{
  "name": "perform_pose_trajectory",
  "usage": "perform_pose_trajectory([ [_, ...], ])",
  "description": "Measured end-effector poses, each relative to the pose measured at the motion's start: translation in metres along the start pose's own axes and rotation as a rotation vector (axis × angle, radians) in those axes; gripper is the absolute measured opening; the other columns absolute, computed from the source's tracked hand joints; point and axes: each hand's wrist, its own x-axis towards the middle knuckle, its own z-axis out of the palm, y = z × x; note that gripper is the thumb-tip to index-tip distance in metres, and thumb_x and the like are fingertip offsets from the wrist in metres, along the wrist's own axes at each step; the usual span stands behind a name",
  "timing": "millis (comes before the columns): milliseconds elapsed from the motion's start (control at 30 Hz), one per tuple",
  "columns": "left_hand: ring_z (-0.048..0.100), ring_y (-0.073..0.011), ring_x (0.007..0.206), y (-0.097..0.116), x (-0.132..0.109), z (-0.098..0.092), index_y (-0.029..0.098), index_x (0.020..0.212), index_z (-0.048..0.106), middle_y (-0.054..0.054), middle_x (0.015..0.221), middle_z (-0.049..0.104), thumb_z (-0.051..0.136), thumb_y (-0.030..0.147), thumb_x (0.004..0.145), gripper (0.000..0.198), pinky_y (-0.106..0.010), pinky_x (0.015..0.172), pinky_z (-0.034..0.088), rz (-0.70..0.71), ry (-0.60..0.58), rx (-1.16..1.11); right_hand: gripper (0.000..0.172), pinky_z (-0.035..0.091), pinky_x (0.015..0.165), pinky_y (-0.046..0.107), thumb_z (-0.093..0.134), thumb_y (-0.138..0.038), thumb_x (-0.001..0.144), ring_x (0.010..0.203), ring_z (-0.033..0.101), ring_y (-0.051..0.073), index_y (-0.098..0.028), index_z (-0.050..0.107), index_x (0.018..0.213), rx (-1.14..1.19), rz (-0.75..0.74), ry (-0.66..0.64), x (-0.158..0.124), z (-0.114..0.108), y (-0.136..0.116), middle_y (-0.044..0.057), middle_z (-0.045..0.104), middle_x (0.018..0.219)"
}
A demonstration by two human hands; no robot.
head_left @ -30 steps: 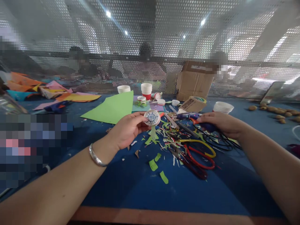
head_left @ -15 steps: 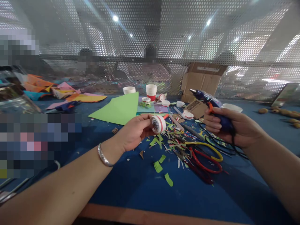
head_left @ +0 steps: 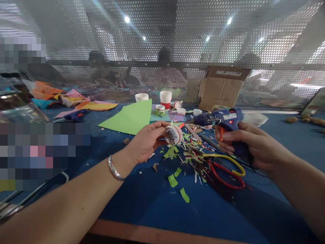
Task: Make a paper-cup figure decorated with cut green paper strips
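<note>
Between the thumb and fingers of my left hand (head_left: 149,140) is a small white paper cup piece (head_left: 174,135). It has a red stripe round its side, a dark line drawing on its flat face, and green paper at its top and bottom edges. My right hand (head_left: 250,144) grips a blue hot glue gun (head_left: 223,118) by the handle, fingers at the orange trigger. A red light glows on the gun's side. Its nozzle points left toward the cup piece, apart from it. Below lie red-and-yellow-handled scissors (head_left: 227,171) among green and white paper scraps (head_left: 172,180).
A green paper sheet (head_left: 127,118) lies behind my left hand. Farther back stand stacked paper cups (head_left: 166,99), similar cup pieces (head_left: 181,111) and a cardboard box (head_left: 222,88). Coloured paper (head_left: 99,105) lies at left, white bowls (head_left: 255,119) at right. A perforated metal panel (head_left: 152,40) closes the back.
My right hand has turned the glue gun, so its nozzle sits lower and nearer the cup piece. My left hand has tilted the cup piece, showing more of its drawn face and green paper.
</note>
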Motion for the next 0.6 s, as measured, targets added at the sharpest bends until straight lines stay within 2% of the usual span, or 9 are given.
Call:
perform_pose_trajectory([
  [233,0.061,-0.0127,0.075,0.001,0.0,0.001,0.016,0.089,0.07,-0.001,0.082,0.068,0.067,0.018,0.083,0.007,-0.026,0.071,0.051,0.013,0.01,0.014,0.035,0.034,0.049,0.028,0.07,-0.039,0.082,0.051,0.042,0.011,-0.02,0.054,0.058,-0.195,-0.005,0.046,0.001,0.0,0.007,-0.001,0.052,0.055],
  [400,0.06,-0.0127,0.073,0.002,-0.001,0.003,0.015,0.088,0.069,-0.002,0.08,0.067,0.064,0.017,0.083,0.007,-0.026,0.069,0.051,0.01,0.004,0.011,0.036,0.036,0.045,0.028,0.074,-0.047,0.075,0.049,0.045,0.012,-0.022,0.052,0.061,-0.312,0.048,0.139,0.001,0.0,0.011,-0.001,0.054,0.057],
  [600,0.061,-0.0141,0.077,0.0,0.0,0.001,0.015,0.092,0.069,-0.003,0.082,0.068,0.067,0.02,0.082,0.01,-0.028,0.071,0.051,0.006,0.0,0.015,0.041,0.037,0.048,0.03,0.071,-0.055,0.071,0.052,0.044,0.014,-0.023,0.049,0.06,-0.47,0.031,0.176,0.003,-0.003,0.014,0.0,0.053,0.058],
])
